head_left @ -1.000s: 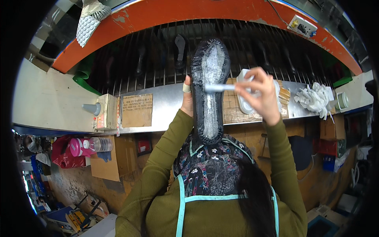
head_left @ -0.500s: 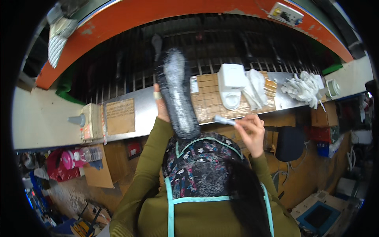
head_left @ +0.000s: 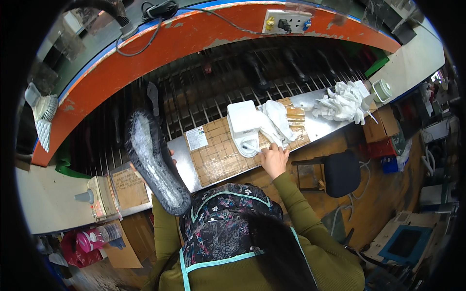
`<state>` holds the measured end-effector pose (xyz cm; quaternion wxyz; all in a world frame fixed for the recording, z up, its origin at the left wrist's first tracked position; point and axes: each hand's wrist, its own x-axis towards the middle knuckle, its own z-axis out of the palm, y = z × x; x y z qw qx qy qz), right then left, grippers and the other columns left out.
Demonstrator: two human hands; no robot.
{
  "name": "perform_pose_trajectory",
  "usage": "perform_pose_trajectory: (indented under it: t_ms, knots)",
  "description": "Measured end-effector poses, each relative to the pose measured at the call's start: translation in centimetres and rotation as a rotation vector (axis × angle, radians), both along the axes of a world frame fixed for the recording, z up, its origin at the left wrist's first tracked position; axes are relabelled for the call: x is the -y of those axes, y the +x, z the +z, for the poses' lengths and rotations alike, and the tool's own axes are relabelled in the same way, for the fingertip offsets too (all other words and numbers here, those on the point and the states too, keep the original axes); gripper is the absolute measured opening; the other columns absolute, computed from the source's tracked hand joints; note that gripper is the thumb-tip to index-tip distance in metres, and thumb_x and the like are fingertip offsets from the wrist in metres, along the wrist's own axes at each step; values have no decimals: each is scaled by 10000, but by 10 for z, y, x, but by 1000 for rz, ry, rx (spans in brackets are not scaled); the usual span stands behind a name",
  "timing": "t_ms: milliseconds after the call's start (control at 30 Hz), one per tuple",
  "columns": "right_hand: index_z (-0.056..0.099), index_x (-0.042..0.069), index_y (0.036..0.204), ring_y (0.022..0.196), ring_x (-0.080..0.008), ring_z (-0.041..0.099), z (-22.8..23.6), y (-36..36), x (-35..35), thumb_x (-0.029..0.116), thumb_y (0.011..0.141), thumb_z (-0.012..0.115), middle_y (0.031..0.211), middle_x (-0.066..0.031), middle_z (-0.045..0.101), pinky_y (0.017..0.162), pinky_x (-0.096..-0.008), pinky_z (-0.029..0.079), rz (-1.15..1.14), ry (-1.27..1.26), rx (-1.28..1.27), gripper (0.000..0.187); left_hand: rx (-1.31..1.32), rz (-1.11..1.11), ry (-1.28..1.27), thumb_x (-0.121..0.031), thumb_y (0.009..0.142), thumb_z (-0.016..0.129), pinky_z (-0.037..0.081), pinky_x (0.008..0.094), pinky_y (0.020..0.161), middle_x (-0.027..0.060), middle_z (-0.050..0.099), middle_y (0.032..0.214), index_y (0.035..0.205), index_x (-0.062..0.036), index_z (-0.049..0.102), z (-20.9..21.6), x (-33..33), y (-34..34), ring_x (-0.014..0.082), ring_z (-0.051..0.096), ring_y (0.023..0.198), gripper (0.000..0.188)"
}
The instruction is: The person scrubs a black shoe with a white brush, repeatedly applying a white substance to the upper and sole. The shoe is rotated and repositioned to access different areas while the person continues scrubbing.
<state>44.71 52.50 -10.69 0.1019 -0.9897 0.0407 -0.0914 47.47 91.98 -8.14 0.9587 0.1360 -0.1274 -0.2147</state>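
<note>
My left hand is closed around a long black shoe upper, mostly hidden behind it. The upper's underside faces me, with a shiny whitish coating along its middle and a dark, rough rim. My right hand pinches the handle of a small pale brush. The brush's head is at the round mouth of a white dispenser, whose tall block stands on a low base. I cannot see the bristles.
The dispenser and a white cloth rest on a taped cardboard sheet. Crumpled white cloths lie to the right. Behind runs a rack of metal bars under an orange beam. A dark stool stands at right.
My right hand has brought the brush over to the dispenser's mouth. My left hand still holds the upper, now lower and more tilted. The whole view has turned and shifted.
</note>
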Motion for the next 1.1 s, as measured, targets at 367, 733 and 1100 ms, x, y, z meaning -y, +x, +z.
perform_pose_trajectory:
  t_ms: [367,733,1100]
  knots:
    - [740,95,850,1004,-316,574,-4,162,80,260,660,802,938,-139,664,882,-449,423,-333,75,187,259,71,-297,-217,-629,753,654,337,642,1031,321,309,1388,1468,10,107,-8,-25,14,485,363,1271,1104]
    - [697,26,815,765,-310,681,-32,170,113,147,729,756,779,-172,690,715,-389,520,-144,310,109,160,-27,-176,116,-553,898,455,529,493,815,317,491,1110,1413,28,287,-7,-37,25,411,594,962,795]
    - [682,3,876,1007,-235,652,68,46,106,13,764,719,953,-113,699,894,-332,477,338,821,196,119,94,89,35,-844,753,387,567,474,803,366,491,1206,1404,51,302,52,55,18,422,600,1018,1111]
